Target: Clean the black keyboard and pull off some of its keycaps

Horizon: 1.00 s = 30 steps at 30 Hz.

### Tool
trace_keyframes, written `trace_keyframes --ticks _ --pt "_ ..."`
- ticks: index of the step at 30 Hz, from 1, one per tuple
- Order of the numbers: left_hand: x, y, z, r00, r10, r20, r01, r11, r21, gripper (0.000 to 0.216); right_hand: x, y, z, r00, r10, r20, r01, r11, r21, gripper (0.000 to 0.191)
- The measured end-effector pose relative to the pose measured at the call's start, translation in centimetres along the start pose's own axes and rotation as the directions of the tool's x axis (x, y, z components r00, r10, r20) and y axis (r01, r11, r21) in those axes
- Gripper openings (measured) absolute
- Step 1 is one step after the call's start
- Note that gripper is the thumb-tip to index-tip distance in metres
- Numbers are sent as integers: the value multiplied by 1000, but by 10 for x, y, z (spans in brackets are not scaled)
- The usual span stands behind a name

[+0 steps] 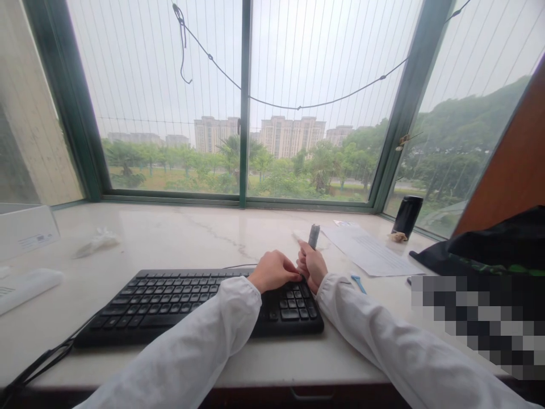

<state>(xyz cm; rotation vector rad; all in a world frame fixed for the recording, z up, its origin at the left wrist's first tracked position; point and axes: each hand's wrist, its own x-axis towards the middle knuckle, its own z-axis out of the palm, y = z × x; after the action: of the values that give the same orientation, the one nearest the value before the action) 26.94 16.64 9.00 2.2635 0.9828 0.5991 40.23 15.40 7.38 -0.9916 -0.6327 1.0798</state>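
A black keyboard (183, 304) lies at an angle on the white counter. My right hand (314, 266) is closed around a short grey cylindrical object (314, 236) above the keyboard's number pad. The object's upper end sticks up from the fist and looks rough; its lower part is hidden by my fingers. My left hand (275, 271) rests over the keys just left of it, fingers pinched together and almost meeting the right hand. What the left fingertips hold, if anything, is hidden.
Sheets of paper (372, 250) and a small blue strip (358, 283) lie to the right. Beyond them are a black can (407, 217) and a black bag (502, 238). Crumpled white plastic (99, 241) and a white tube (32, 288) sit left. A cable (46, 355) runs off the front left.
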Motion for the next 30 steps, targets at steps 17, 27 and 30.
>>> trace_keyframes --ticks 17,27,30 --pt "0 1 -2 1000 -13 10 14 1000 -27 29 -6 -1 7 997 -74 16 75 994 -76 42" --pt "2 -2 -6 999 -13 51 12 1000 6 32 -2 -4 5 997 -7 -80 4 999 -31 40" --pt "3 -4 -4 998 -16 59 15 1000 5 32 -4 -4 5 996 -24 -87 24 1000 -1 40"
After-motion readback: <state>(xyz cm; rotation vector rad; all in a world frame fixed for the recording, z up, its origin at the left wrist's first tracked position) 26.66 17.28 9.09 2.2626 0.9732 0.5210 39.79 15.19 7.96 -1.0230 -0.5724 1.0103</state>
